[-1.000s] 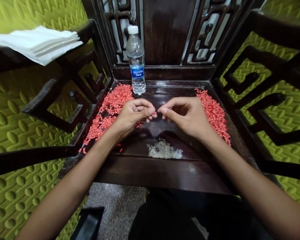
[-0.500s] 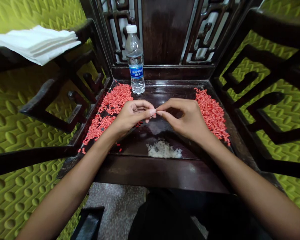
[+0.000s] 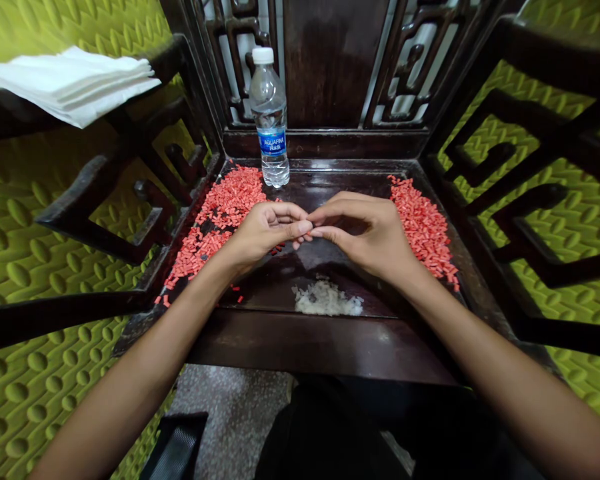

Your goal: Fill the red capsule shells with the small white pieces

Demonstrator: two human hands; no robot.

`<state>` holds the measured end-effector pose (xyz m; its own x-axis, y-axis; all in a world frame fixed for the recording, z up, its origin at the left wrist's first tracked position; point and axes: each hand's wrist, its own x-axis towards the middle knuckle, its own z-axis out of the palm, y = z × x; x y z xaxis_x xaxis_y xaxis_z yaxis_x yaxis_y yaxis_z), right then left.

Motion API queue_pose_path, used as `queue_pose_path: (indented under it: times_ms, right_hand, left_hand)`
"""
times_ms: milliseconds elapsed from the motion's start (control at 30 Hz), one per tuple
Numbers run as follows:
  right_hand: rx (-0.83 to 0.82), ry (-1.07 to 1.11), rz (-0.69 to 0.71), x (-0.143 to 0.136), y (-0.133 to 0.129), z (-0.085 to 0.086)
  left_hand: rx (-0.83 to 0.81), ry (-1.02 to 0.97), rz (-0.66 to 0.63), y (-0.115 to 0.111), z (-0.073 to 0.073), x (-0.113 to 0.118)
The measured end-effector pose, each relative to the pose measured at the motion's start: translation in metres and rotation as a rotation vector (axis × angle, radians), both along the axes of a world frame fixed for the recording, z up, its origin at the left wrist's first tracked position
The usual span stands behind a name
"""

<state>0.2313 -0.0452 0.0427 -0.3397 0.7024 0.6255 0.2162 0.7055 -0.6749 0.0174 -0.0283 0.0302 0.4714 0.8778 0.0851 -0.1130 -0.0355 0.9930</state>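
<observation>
Over the middle of the dark wooden seat, my left hand and my right hand meet at the fingertips. Thumb and fingers of each are pinched together; whatever lies between them is too small and covered to make out. Behind my left hand spreads a pile of small red tube-like pieces. A second pile of similar red pieces lies beyond my right hand. Below both hands, close to the front edge, sits a little heap of whitish translucent bits.
An upright water bottle with a white cap stands at the back left. Folded white tissues rest on the left armrest. Carved wooden sides and a backrest enclose the seat.
The fingers of my right hand have shifted slightly left, overlapping the left fingertips more closely. The piles and the bottle stay in place.
</observation>
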Motion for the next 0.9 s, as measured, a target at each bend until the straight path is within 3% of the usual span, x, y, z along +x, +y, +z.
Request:
queue_pose_path:
  times_ms: [433, 900]
  right_hand:
    - [0.107, -0.049, -0.048, -0.0010, -0.0028, -0.0006]
    - [-0.017, -0.086, -0.086, 0.0001, -0.0020, 0.0000]
  left_hand:
    - [-0.109, -0.110, 0.035, -0.0019, -0.0040, 0.0051]
    - [-0.158, -0.184, 0.063, -0.0013, -0.0029, 0.0054]
